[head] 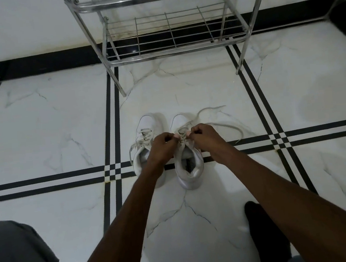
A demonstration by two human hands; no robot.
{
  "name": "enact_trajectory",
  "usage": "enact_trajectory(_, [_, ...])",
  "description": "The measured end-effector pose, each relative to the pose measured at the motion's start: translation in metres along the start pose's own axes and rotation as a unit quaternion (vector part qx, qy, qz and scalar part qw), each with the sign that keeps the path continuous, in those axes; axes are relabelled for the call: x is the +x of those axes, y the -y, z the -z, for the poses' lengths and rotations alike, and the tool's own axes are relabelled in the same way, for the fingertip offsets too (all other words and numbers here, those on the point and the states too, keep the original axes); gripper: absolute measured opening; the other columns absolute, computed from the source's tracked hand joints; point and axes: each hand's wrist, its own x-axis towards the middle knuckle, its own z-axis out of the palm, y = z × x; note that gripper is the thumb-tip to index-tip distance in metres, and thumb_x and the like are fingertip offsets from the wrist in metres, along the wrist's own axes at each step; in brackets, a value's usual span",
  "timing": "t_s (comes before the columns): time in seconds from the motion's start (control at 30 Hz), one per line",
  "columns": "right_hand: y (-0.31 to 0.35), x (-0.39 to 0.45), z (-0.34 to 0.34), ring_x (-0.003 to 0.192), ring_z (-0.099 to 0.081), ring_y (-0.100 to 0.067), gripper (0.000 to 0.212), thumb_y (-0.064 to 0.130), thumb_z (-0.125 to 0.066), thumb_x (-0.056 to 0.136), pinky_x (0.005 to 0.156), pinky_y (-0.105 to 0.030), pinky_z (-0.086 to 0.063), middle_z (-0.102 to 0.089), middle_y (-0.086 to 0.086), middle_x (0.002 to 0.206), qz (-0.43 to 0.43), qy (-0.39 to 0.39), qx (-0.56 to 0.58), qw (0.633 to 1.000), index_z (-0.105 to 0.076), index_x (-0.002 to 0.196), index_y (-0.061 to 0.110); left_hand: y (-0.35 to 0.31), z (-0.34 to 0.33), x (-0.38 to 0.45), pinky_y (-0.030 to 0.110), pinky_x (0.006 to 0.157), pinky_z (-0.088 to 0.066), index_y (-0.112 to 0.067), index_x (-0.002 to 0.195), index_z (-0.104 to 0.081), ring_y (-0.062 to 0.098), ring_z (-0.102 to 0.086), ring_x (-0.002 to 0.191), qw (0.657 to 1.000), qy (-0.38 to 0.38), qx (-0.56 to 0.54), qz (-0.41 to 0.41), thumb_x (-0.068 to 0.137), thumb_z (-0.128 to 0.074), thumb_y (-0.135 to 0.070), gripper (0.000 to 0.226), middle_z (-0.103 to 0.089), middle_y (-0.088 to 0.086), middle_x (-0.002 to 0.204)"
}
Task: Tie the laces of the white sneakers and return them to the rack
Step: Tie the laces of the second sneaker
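Spanning the head view: floor (40,126) of white marble-pattern tile, grey veining, crossed by paired black inlay stripes that meet in small chequered junctions; black skirting band (34,65) at the foot of a white wall (20,25). Against that wall, chrome wire rack (171,36), two tiers visible, both bare. On the floor in front of the rack, well apart from it: white sneakers, side by side, toes toward the rack. Left sneaker (146,127), laces loose. Right sneaker (189,167), lace ends (226,125) trailing over the tile to its right. Left hand (162,145) and right hand (205,137), both closed in a pinch on the right sneaker's laces above its tongue, fingertips nearly meeting. Lower left corner: grey trouser knee (19,257). Lower right: dark foot (264,232) on the tile.
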Motion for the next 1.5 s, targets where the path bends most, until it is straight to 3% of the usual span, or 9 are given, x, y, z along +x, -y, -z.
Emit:
enact_trajectory(0.2, [0.022,0.002,0.009,0.088,-0.073,-0.014,0.017,0.021,-0.069,0.093,0.066,-0.022,-0.051,-0.078,-0.004,0.095,0.072,-0.013,0.054,0.996,-0.075,0.106,0.011,-0.027,0.024,0.0,0.017,0.073,-0.054,-0.006,0.101,-0.073,0.013,-0.074,0.095,0.992,-0.002,-0.07,-0.107,0.096,-0.066,-0.029,0.024,-0.079,0.005,0.099])
enact_trajectory(0.37, [0.039,-0.009,0.016,0.073,-0.063,-0.005,0.022,0.005,-0.061,0.094,0.062,-0.013,-0.046,-0.073,-0.004,0.09,0.121,0.174,-0.099,0.972,-0.076,0.11,0.007,-0.031,0.033,0.001,0.029,0.085,-0.055,-0.004,0.098,-0.073,0.022,-0.072,0.097,0.985,0.001,-0.032,-0.171,0.095,-0.068,-0.03,0.027,-0.077,0.009,0.097])
enact_trajectory(0.47, [0.048,-0.013,0.023,0.084,-0.061,-0.008,0.019,0.032,-0.067,0.095,0.071,-0.025,-0.047,-0.073,-0.001,0.094,0.122,0.235,-0.125,0.956,-0.077,0.105,0.02,-0.03,0.031,0.0,0.019,0.08,-0.053,-0.001,0.102,-0.068,0.015,-0.071,0.094,0.983,0.012,-0.035,-0.177,0.1,-0.062,-0.026,0.026,-0.076,0.009,0.101])
enact_trajectory(0.63, [0.051,-0.01,0.028,0.082,-0.071,-0.01,0.025,0.042,-0.069,0.091,0.077,-0.035,-0.055,-0.076,0.006,0.08,0.187,0.174,-0.157,0.954,-0.078,0.082,0.021,-0.026,0.021,-0.003,0.016,0.072,-0.048,-0.015,0.092,-0.061,0.005,-0.064,0.076,0.984,0.083,-0.014,-0.158,0.107,-0.046,-0.028,0.026,-0.069,-0.007,0.08])
enact_trajectory(0.7, [0.047,-0.005,0.031,0.072,-0.067,-0.023,0.027,0.041,-0.073,0.087,0.072,-0.041,-0.052,-0.072,-0.003,0.073,0.212,0.144,-0.207,0.944,-0.073,0.073,0.018,-0.023,0.018,-0.003,0.022,0.078,-0.052,-0.014,0.093,-0.063,0.016,-0.07,0.083,0.986,0.089,0.003,-0.143,0.107,-0.046,-0.034,0.03,-0.074,-0.003,0.086])
enact_trajectory(0.77, [0.046,-0.001,0.037,0.057,-0.055,-0.007,0.025,0.034,-0.079,0.083,0.063,-0.029,-0.043,-0.061,0.008,0.063,0.221,0.125,-0.24,0.937,-0.066,0.064,0.024,-0.021,0.016,-0.003,0.036,0.085,-0.054,-0.009,0.099,-0.066,0.027,-0.072,0.093,0.987,0.078,0.017,-0.137,0.105,-0.049,-0.039,0.034,-0.077,0.006,0.094])
enact_trajectory(1.17, [0.04,0.003,0.041,0.073,-0.074,-0.012,0.012,0.011,-0.085,0.072,0.077,-0.038,-0.062,-0.077,0.002,0.078,0.279,-0.033,-0.192,0.94,-0.075,0.075,0.017,-0.022,0.014,0.001,0.025,0.095,-0.048,-0.019,0.128,-0.064,0.007,-0.063,0.112,0.984,0.014,0.085,-0.158,0.105,-0.05,-0.038,0.033,-0.07,-0.006,0.121])
enact_trajectory(1.33, [0.043,0.001,0.039,0.074,-0.075,-0.008,0.014,0.013,-0.087,0.071,0.071,-0.013,-0.053,-0.075,0.006,0.073,0.252,-0.032,-0.149,0.956,-0.075,0.071,0.019,-0.017,0.029,0.011,0.05,0.104,-0.045,-0.02,0.127,-0.064,0.032,-0.047,0.131,0.891,-0.106,0.366,-0.248,0.095,-0.064,-0.018,0.033,-0.061,0.007,0.135])
enact_trajectory(1.5, [0.041,0.006,0.037,0.073,-0.072,0.0,0.009,0.012,-0.086,0.071,0.064,-0.002,-0.043,-0.076,0.009,0.074,0.218,-0.042,-0.104,0.969,-0.077,0.074,0.011,-0.02,0.05,0.014,0.051,0.102,-0.043,-0.013,0.106,-0.068,0.036,-0.039,0.131,0.888,-0.174,0.363,-0.224,0.097,-0.062,-0.028,0.019,-0.055,0.013,0.128])
